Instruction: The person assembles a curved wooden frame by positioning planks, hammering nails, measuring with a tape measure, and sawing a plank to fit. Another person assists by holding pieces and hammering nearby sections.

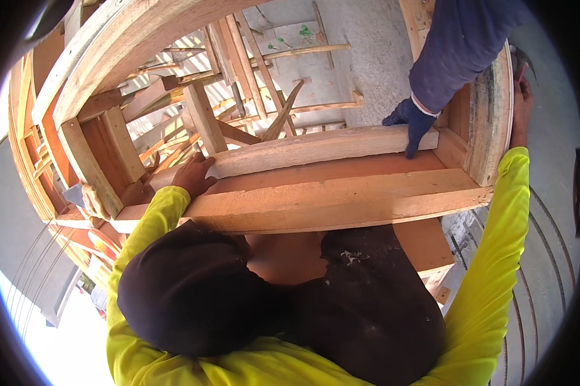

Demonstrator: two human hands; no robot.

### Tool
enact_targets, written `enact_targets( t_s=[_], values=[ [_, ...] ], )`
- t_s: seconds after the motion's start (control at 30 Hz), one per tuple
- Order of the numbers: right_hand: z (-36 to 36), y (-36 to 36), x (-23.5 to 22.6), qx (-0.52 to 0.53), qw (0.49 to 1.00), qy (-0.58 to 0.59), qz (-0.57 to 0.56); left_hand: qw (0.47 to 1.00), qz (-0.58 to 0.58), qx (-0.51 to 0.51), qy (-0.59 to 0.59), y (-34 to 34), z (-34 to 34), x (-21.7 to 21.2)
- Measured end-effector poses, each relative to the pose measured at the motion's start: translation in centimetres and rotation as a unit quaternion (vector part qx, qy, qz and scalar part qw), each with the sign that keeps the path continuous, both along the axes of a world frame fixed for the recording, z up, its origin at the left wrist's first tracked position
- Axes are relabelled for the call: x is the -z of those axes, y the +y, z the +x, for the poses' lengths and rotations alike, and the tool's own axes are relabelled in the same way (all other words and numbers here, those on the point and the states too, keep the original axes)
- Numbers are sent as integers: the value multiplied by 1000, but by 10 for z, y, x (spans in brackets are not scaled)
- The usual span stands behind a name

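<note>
1. Timber fills the view: a box-like wooden frame (341,199) of rough planks lies across in front of you, just past your dark-trousered knees (367,302).
2. Your left hand (193,175) rests at the left end of the inner plank (322,148), the pale board running left to right inside the frame. The fingers are curled down onto the wood, palm on top; whether they wrap under the edge cannot be told.
3. Your right hand (521,106) reaches up along the outer face of the frame's right side board (492,122). The hand lies flat against the board's far edge, fingers stretched upward; something dark shows just above the fingertips, too blurred at the rim to name, and you cannot tell whether the fingers hold it.
4. A co-worker's gloved hand (411,122), in a dark blue glove below a blue sleeve (460,45), comes in from the top right. Its fingers are spread and pressed onto the right end of the inner plank, near the corner where that plank meets the side board.
5. Between the inner plank and the thick front beam (341,207) runs a reddish-brown panel (341,168).
6. Beyond the frame, many crossed wooden props (238,96) stand over a grey concrete floor (373,58).
</note>
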State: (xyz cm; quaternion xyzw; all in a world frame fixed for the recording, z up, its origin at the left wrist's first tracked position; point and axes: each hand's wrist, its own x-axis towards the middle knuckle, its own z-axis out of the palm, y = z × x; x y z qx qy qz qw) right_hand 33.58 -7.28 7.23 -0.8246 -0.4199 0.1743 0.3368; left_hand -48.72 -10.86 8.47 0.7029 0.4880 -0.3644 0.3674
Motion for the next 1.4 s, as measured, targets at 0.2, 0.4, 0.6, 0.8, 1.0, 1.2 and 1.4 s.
enact_targets(
  t_s=[0.2,0.4,0.6,0.8,1.0,1.2,1.4],
  values=[
    [0,-66,-61,130,976,-87,152,997,-10,36,-74,-3,13,6],
    [-161,-133,-177,-11,998,-59,-4,986,13,93,-136,-6,21,32],
    [-385,-33,-232,-404,897,-1,-178,985,65,98,-126,-16,22,57],
    [-582,39,-117,-659,713,59,-232,996,-35,-35,-78,-6,39,60],
    [-732,43,-32,-797,594,104,-43,993,-112,-1,-32,4,41,67],
    [-781,60,-12,-880,464,-11,-98,993,-112,-14,-39,4,48,69],
    [-794,49,-7,-875,476,39,-77,993,-102,-21,-61,-6,49,69]
  ],
)
